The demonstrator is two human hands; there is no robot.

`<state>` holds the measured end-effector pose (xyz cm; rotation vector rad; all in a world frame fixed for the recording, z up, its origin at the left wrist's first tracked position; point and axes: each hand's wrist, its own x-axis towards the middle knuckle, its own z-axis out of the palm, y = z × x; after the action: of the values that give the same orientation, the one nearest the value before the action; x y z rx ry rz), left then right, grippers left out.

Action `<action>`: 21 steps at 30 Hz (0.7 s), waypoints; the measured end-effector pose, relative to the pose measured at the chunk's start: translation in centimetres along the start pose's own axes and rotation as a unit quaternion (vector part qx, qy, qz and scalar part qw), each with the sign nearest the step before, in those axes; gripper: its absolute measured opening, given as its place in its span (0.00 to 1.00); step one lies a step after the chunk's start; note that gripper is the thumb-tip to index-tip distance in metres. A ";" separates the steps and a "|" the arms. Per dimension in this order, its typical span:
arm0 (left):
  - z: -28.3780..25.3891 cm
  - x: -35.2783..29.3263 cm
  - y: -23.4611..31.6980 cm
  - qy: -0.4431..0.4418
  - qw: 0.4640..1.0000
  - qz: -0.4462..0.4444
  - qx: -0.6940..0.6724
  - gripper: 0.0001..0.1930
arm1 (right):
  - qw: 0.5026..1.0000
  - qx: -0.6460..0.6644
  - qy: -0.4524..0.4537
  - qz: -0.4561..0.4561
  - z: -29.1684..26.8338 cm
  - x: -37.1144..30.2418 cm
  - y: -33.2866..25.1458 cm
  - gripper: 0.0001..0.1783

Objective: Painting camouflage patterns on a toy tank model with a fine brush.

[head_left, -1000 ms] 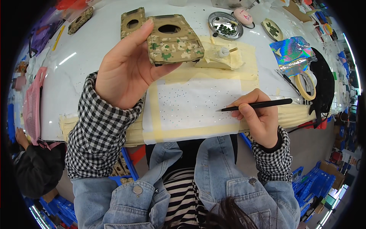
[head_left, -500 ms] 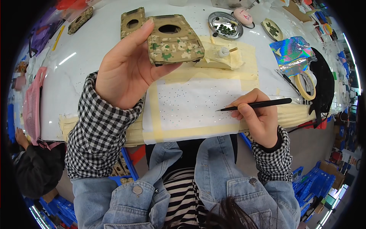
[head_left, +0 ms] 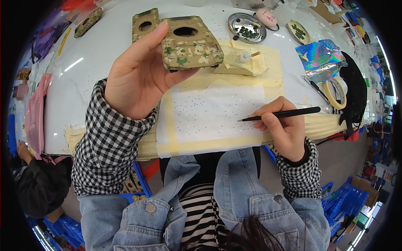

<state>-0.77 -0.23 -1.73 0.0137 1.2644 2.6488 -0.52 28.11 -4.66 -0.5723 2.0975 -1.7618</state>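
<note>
My left hand (head_left: 136,81) is raised over the table's left half. Its thumb and fingers clasp a tan and green camouflage toy tank hull (head_left: 192,54) with a round hole in its top. To the right and lower, my right hand (head_left: 282,127) pinches black tweezers (head_left: 293,113). Their fine tip points left, just over a white sheet (head_left: 201,136) strewn with tiny shiny bits. Whether the tip grips one of these is too small to tell. Behind my left thumb stands a second camouflage hull (head_left: 144,26), partly hidden.
Beyond the sheet stands a small clear cup (head_left: 245,56) on a taped block. A round metal dish (head_left: 248,32) holds small dark green parts. A shallow tray (head_left: 299,32), a shiny foil pouch (head_left: 320,58) and a tape roll (head_left: 335,94) lie right. Another person's hand (head_left: 24,151) shows far left.
Almost nothing differs. The tweezers' tip has shifted very slightly left over the sheet, while my left hand keeps its hold on the hull.
</note>
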 end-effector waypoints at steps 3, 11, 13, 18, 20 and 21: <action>0.0 0.0 0.0 0.001 1.000 -0.002 0.002 0.25 | 1.000 -0.002 -0.005 0.000 0.0 0.0 0.0 0.08; 0.1 0.0 0.0 0.007 1.000 -0.002 0.008 0.25 | 1.000 -0.002 -0.005 0.004 0.2 0.1 -0.1 0.08; 0.1 0.0 0.0 0.005 1.000 -0.002 0.006 0.25 | 1.000 -0.007 -0.005 0.000 0.1 0.1 -0.1 0.08; 0.0 0.0 0.1 -0.001 1.000 -0.003 0.002 0.25 | 1.000 0.000 -0.006 0.002 0.1 0.1 -0.1 0.08; 0.1 -0.1 0.1 0.003 1.000 -0.002 0.006 0.25 | 1.000 0.002 -0.004 0.007 0.2 0.0 -0.2 0.08; 0.1 -0.1 0.1 0.005 1.000 -0.003 0.007 0.25 | 1.000 0.002 -0.002 0.010 0.2 0.0 -0.2 0.08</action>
<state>-0.71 -0.20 -1.62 0.0001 1.2845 2.6387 -0.40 27.89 -4.45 -0.5522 2.0887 -1.7529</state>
